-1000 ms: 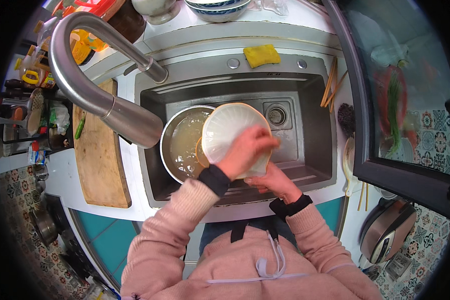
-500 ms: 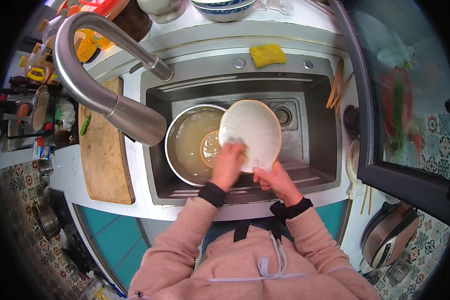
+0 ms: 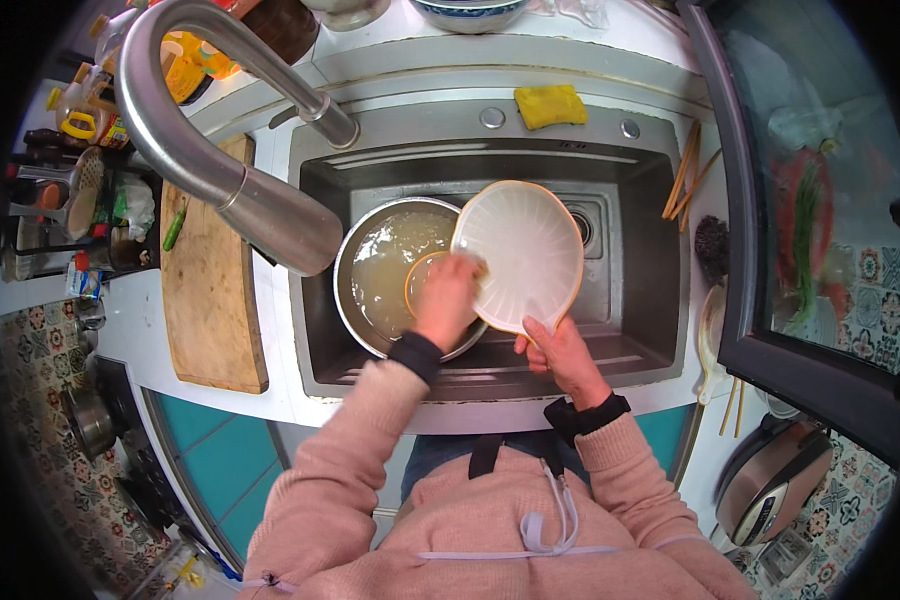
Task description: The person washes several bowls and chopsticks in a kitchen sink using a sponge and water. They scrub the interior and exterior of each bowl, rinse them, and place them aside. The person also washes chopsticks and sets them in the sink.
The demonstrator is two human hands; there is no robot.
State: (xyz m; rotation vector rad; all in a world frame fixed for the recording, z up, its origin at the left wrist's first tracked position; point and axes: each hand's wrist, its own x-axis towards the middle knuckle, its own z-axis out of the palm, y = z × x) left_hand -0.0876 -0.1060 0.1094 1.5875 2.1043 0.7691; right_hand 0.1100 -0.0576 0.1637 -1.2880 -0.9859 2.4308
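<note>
Head cam, L fisheye | faces dn, wide FOV | wearer's side, nr sink (image 3: 602,282)

We've moved our left hand (image 3: 446,298) from mid-face of the white plate (image 3: 532,245) to its 8 o'clock edge; plate's shifted toward 2 o'clock, overlapping the metal basin (image 3: 339,290) less.

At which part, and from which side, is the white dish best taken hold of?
Probably the near rim of the white dish, coming from the person's side, thumb over the ribbed face, as the right hand does. That face is turned upward, the rim looks thin enough to pinch, and the left hand is by its left edge.
</note>
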